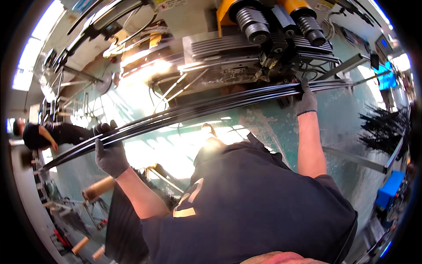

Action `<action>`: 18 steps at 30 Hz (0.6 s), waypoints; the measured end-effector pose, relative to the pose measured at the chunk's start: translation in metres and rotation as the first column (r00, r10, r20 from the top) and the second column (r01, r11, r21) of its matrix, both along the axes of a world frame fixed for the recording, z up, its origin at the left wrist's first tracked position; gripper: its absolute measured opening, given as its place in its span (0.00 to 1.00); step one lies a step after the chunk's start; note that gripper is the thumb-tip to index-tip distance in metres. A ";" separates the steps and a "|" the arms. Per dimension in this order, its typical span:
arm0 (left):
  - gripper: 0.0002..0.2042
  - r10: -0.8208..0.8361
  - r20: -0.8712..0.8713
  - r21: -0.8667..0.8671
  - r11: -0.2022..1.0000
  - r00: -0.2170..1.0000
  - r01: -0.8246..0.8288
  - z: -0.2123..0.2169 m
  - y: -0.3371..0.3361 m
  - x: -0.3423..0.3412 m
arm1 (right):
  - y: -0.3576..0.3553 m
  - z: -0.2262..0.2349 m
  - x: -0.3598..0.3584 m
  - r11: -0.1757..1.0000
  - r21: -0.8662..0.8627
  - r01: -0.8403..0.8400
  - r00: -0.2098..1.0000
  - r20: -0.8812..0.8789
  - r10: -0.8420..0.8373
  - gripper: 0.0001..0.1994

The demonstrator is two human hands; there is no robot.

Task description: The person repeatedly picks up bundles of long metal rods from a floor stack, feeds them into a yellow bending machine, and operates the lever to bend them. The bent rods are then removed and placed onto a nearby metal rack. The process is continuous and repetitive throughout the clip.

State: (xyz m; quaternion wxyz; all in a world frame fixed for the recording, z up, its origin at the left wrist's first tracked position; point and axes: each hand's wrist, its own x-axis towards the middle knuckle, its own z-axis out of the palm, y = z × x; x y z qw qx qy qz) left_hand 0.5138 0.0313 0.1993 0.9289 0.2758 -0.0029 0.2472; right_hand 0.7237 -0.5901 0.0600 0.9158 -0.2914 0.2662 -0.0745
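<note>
A bundle of long, thin black bars [198,108] stretches across the view in front of me, lower at the left end and higher at the right. My left hand [110,154], in a grey glove, is closed around the bundle toward its left end. Toward the other end my right hand [306,100], also gloved in grey, grips the same bars with the thumb over the top. Just beyond the bars stands a machine [274,48] with two ribbed metal cylinders. The bars hide part of its lower front. What the bars are for cannot be told.
Several dark rods [383,130] lie on a metal rack at the right, above a blue box [390,189]. A person in dark clothes [37,135] is at the far left. Brown cardboard tubes [99,188] lie at the lower left, near dark stacked material [125,224]. The floor [347,127] is green.
</note>
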 end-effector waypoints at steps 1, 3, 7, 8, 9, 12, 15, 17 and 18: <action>0.17 0.030 -0.041 0.057 0.998 0.999 -0.028 -0.005 0.005 0.014 | 0.005 0.009 0.010 0.997 -0.023 0.073 0.996 -0.051 -0.074 0.12; 0.16 -0.032 -0.013 0.050 0.998 0.999 0.033 -0.023 0.023 0.041 | 0.022 0.033 0.027 0.977 -0.075 0.201 0.967 -0.148 -0.210 0.15; 0.12 0.037 -0.254 -0.079 0.995 0.967 -0.058 -0.039 0.054 0.100 | 0.059 0.073 0.055 0.958 -0.148 0.246 0.962 -0.084 -0.261 0.18; 0.13 0.097 -0.371 -0.024 0.993 0.924 -0.114 -0.037 0.050 0.114 | 0.073 0.082 0.063 0.954 -0.116 0.275 0.955 -0.081 -0.285 0.16; 0.13 0.095 -0.397 -0.021 0.993 0.913 -0.112 -0.054 0.070 0.124 | 0.081 0.083 0.070 0.962 -0.114 0.249 0.968 -0.002 -0.251 0.15; 0.13 0.108 -0.441 -0.003 0.993 0.891 -0.122 -0.075 0.078 0.167 | 0.085 0.076 0.097 0.958 -0.215 0.189 0.968 0.206 -0.145 0.14; 0.12 0.085 -0.502 -0.050 0.991 0.861 -0.127 -0.085 0.065 0.198 | 0.094 0.082 0.109 0.960 -0.158 0.232 0.973 0.056 -0.226 0.17; 0.06 0.058 -0.523 -0.088 0.989 0.851 -0.122 -0.090 0.051 0.214 | 0.101 0.084 0.114 0.971 -0.098 0.216 0.972 0.111 -0.205 0.16; 0.05 0.033 -0.518 -0.101 0.990 0.855 -0.099 -0.097 0.051 0.224 | 0.101 0.080 0.117 0.973 -0.089 0.213 0.972 0.124 -0.202 0.15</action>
